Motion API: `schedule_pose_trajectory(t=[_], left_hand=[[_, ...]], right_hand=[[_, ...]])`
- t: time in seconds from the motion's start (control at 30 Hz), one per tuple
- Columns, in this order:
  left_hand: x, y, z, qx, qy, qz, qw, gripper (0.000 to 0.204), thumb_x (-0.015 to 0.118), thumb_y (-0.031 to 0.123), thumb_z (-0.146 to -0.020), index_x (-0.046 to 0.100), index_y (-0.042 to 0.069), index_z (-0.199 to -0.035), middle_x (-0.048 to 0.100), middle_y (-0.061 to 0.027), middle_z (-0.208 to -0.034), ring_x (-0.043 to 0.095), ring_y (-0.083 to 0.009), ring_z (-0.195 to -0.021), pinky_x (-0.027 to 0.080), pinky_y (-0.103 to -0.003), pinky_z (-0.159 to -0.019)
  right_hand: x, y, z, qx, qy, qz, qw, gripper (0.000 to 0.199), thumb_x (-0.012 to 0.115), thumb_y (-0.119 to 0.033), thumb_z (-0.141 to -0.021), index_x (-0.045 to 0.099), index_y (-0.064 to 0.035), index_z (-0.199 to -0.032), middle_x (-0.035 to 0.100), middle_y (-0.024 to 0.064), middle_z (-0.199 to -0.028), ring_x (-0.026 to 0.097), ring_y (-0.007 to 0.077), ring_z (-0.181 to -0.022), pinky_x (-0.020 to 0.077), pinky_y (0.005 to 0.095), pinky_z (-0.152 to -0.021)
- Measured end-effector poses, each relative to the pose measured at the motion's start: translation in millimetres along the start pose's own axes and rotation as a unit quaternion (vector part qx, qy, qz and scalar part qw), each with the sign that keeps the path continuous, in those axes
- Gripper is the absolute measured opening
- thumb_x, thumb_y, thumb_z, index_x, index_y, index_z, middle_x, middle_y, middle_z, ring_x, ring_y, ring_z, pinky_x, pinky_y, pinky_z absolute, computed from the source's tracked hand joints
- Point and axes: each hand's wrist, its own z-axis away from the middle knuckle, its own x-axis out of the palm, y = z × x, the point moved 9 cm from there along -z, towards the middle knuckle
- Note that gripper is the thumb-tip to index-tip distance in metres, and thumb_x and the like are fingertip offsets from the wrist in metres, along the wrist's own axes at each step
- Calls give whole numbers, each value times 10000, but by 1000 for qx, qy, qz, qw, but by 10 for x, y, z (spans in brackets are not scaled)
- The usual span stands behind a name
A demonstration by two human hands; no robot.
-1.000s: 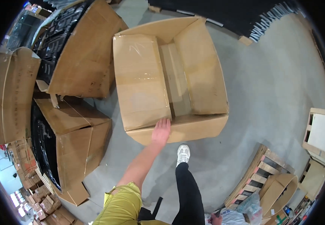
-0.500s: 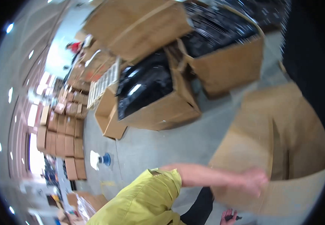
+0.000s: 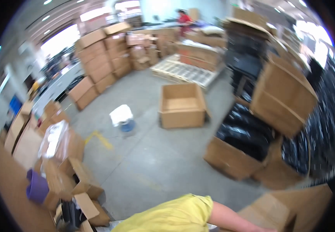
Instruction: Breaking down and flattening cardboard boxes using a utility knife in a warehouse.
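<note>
My left arm reaches right along the lower edge, with a yellow sleeve (image 3: 175, 214) and a bare forearm (image 3: 229, 219). Its wrist end lies by an open cardboard box (image 3: 270, 210) at the lower right. Of my left hand, at most a sliver shows at the picture's edge, so its fingers and anything in them are hidden. My right hand is out of sight.
An open cardboard box (image 3: 183, 120) stands mid-floor, near a blue stool (image 3: 127, 125) with a white cover. Boxes of black plastic-wrapped goods (image 3: 244, 129) crowd the right. Stacked cartons (image 3: 98, 63), a wooden pallet (image 3: 183, 71) and a person in red (image 3: 183, 18) are farther back.
The view has swung left and levelled out. My left hand, earlier seen on the box at the right, has dropped to the lower edge. My right hand, earlier holding something small and black, has left view.
</note>
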Motion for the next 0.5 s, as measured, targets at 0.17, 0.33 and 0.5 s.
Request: schedule_pose_trajectory(t=[0.17,0.33,0.5], left_hand=[[-1322,907,509,61,318,-27,946,286,670,150,-593,588,-6,-819,600,-86,-720,553,-185,-655,443,-316,-586],[-2860,821,1761,10,471,132,872,352,639,110,-611,554,-16,-928,571,-30,-791,532,-121,-714,453,-282,-631],[-3838,-201,3715,13,651,93,753,347,503,332,-822,546,62,-1034,589,-57,-938,560,-175,-853,458,-362,-741]], right_hand=[[1287,-1354,394,-130,-98,96,982,159,557,-146,-785,535,10,-760,551,178,-932,558,247,-792,466,321,-659],[1664,-2939,651,-240,-99,181,949,157,563,-141,-780,543,14,-774,553,201,-994,564,269,-838,470,338,-696],[2964,-2560,-27,-361,-301,327,820,362,589,-58,-717,509,-18,-1067,515,106,-1087,476,213,-1021,362,307,-876]])
